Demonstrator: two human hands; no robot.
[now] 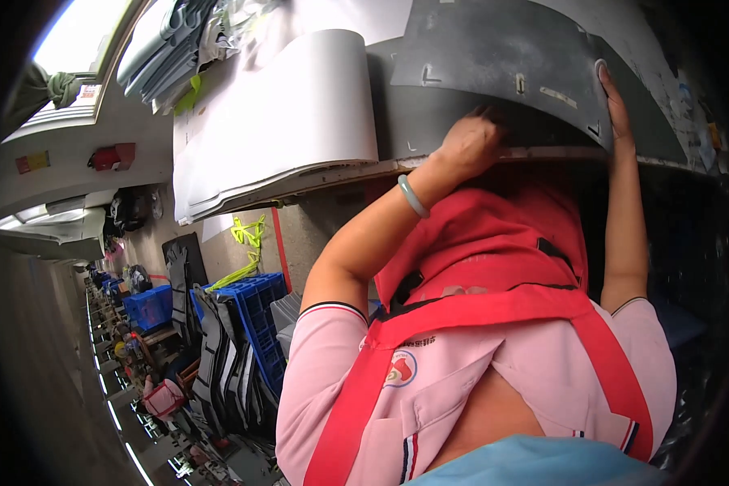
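A stiff grey pattern sheet [470,49] with small slots and corner-shaped cutouts lies over a dark grey sheet of material [405,121] on the table. My right hand [616,105] grips the pattern sheet's right edge, the thumb on its upper face. Its other fingers are mostly hidden. My left hand [471,144], with a pale bangle [413,196] on the wrist, is at the near edge of the pattern sheet, above the dark material. The left fingers are curled together and blurred at the tips; what they hold, if anything, does not show.
A thick stack of white sheets [283,113] lies left of the dark material. Folded grey pieces [166,53] are piled beyond it. The table's near edge [543,152] runs close to my red apron [494,235]. Blue crates [255,312] and dark strips [219,356] stand on the floor at left.
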